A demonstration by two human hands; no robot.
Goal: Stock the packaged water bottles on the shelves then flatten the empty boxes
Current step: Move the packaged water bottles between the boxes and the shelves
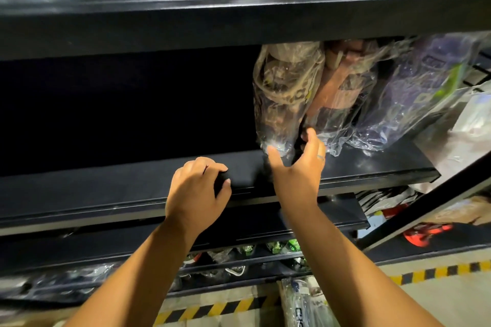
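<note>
Counted at right end of middle shelf (132, 180): three packaged water bottles in clear wrap, namely tan bottle (284, 93), copper-pink bottle (342, 87) and purple bottle (419, 87), standing crowded together. Right hand (297, 170) spread open at base of tan bottle, thumb touching wrap, fingers reaching into gap beside copper-pink bottle; left hand (195, 191) curled over front lip of middle shelf, gripping it. Noted blurred wrapped stock on upper shelf (239, 21) and one further packaged bottle (300, 305) below, beside striped floor tape (220, 308).

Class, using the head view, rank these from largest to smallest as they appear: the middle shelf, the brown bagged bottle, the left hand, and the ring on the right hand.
1. middle shelf
2. brown bagged bottle
3. left hand, which is nearer the camera, so its gap to the bottle is unsure
4. ring
</note>
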